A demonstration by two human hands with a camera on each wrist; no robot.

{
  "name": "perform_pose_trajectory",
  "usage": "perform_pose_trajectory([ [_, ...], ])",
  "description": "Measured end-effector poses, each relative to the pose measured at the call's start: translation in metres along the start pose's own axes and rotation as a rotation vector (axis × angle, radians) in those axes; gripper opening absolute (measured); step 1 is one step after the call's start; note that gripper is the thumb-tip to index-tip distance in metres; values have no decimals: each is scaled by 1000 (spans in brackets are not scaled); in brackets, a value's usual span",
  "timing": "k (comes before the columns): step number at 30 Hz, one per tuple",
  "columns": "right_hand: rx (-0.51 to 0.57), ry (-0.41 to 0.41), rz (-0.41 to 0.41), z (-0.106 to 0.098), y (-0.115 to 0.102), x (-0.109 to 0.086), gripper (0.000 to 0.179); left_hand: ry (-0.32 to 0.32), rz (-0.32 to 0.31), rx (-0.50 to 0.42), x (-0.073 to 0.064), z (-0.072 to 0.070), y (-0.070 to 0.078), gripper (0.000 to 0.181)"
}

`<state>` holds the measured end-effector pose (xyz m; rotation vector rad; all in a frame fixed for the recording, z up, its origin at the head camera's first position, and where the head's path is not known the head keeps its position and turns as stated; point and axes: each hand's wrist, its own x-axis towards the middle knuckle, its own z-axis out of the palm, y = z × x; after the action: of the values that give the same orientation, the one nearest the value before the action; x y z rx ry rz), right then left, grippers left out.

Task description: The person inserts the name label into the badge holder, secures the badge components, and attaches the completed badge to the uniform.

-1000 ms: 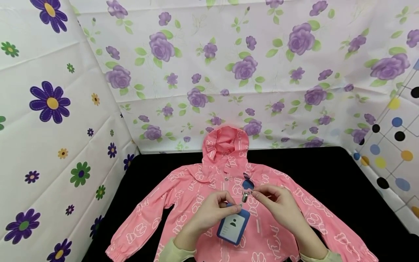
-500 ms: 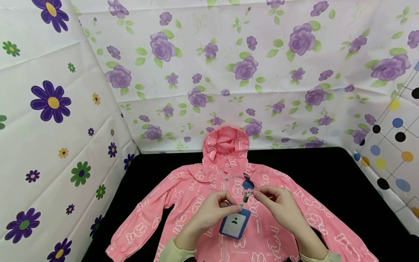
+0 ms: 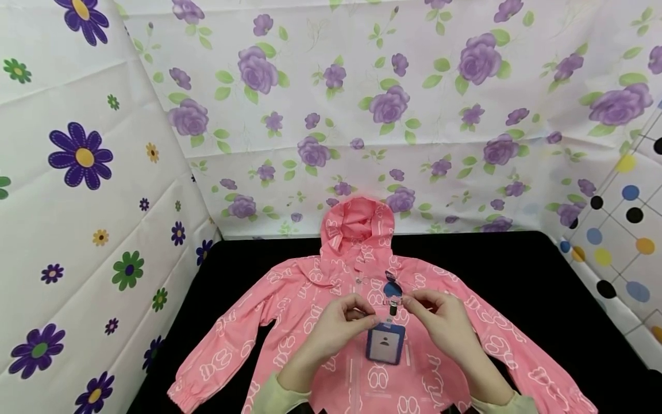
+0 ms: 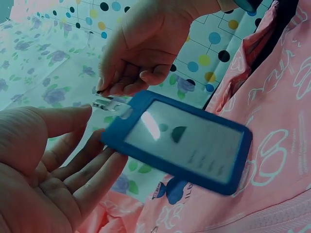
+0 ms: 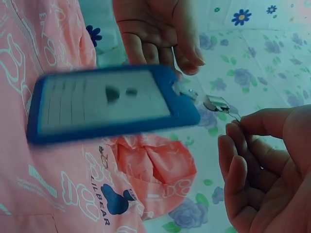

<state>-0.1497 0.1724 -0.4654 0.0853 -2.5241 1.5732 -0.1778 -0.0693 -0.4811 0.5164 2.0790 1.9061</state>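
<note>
A blue-framed badge holder (image 3: 385, 344) with a white card hangs over the pink hooded jacket (image 3: 289, 299). At its top is a small metal clip (image 5: 217, 103), joined by a clear strap (image 5: 185, 92). My right hand (image 3: 439, 316) pinches the clip's end between thumb and forefinger, as the right wrist view shows. Beside the holder's upper left corner is my left hand (image 3: 341, 323), its fingers loosely bent and thumb apart from them. In the left wrist view its fingertips (image 4: 114, 155) lie close to the holder's edge; whether they touch it I cannot tell.
The jacket lies spread, sleeves out, on a black table (image 3: 465, 253). A round blue bear print (image 3: 392, 289) is on its chest. Floral cloth (image 3: 331, 115) hangs behind, a flowered cloth (image 3: 83, 230) at left, a dotted one (image 3: 620, 230) at right.
The badge holder has swung to the right and straightened, hanging beneath the clip. My left thumb and fingers have let go of its top corner. The right hand keeps its pinch with little movement.
</note>
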Motion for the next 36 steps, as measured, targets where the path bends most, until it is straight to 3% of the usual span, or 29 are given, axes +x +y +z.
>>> perform_pose_trajectory([
  [5,-21,16,21,0,3,2,13,75,67,133,4,2,5,17],
  [13,36,32,74,-2,1,2,18,103,348,358,22,14,14,22],
  [22,146,-27,159,-1,-1,3,26,61,554,327,31,21,6,17],
  [25,186,-48,159,-1,-1,3,25,65,588,322,31,21,5,16],
  [31,280,-106,148,-2,-3,3,24,96,596,340,29,20,7,15],
  [36,304,-139,128,-1,-3,1,25,122,647,380,28,18,8,15],
])
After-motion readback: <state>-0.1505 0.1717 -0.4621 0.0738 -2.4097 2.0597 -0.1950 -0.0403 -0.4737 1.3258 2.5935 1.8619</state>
